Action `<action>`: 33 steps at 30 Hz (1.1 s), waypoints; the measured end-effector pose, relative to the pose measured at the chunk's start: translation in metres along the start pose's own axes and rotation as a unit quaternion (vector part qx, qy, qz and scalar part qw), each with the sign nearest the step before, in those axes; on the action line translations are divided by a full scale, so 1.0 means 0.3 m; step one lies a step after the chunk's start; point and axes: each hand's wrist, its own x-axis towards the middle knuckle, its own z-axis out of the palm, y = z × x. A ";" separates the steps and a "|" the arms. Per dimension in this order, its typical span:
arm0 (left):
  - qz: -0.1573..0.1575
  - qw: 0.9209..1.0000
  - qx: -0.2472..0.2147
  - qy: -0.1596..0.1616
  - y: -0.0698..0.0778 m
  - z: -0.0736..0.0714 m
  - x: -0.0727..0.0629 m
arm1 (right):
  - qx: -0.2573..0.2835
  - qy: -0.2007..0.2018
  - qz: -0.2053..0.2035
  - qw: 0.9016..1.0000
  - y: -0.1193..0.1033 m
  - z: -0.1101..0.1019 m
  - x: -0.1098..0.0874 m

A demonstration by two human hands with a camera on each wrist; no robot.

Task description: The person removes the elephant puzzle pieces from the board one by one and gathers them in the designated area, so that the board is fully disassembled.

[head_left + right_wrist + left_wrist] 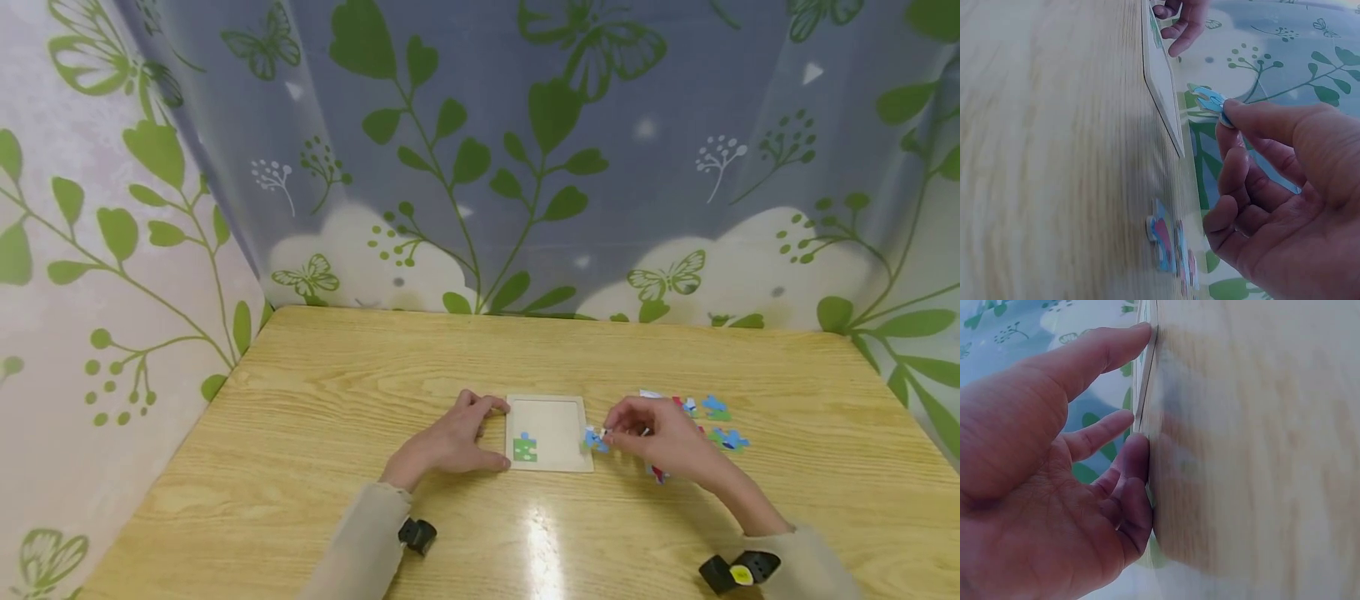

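Note:
A square wooden puzzle tray (551, 462) lies on the table. One green and blue puzzle piece (525, 450) sits in its near left corner. My left hand (457, 437) touches the tray's left edge, thumb at the near corner and a finger at the far one; the left wrist view shows the thumb (1116, 347) against that edge. My right hand (667, 433) pinches a blue puzzle piece (596, 439) between thumb and fingertips, just off the tray's right side. In the right wrist view this held piece (1210, 101) is raised above the table.
Several loose puzzle pieces (716, 407) lie right of the tray, some partly hidden beneath my right hand. The wooden table (360, 367) runs back to a patterned curtain (480, 167) with green leaves and butterflies. Black bands (417, 535) are worn at both wrists.

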 end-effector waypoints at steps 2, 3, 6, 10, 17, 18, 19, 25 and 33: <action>0.002 1.000 -0.001 0.002 -0.002 0.001 -0.001 | 0.002 0.000 0.001 1.000 0.020 -0.005 -0.008; 0.003 1.000 -0.002 0.002 -0.001 0.002 -0.002 | -0.001 0.001 0.002 1.000 0.033 -0.007 -0.011; 0.008 1.000 -0.006 0.001 -0.002 0.002 -0.003 | -0.010 0.004 0.006 1.000 0.083 -0.014 -0.018; 0.012 1.000 -0.007 0.002 -0.004 0.003 -0.004 | -0.007 0.012 0.007 1.000 0.138 -0.028 -0.031; 0.011 1.000 -0.008 0.001 -0.007 0.004 -0.004 | 0.000 0.017 0.007 1.000 0.166 -0.063 -0.056; 0.011 1.000 -0.009 0.001 -0.006 0.003 -0.005 | -0.002 0.017 0.006 1.000 0.168 -0.070 -0.059; 0.011 1.000 -0.009 0.001 -0.006 0.003 -0.005 | -0.006 0.018 0.002 1.000 0.170 -0.076 -0.062; 0.011 1.000 -0.008 0.002 -0.001 0.001 -0.006 | -0.023 0.018 0.011 1.000 0.192 -0.113 -0.085; 0.001 1.000 0.002 0.002 0.012 -0.001 -0.006 | -0.034 -0.001 0.018 0.999 0.227 -0.155 -0.124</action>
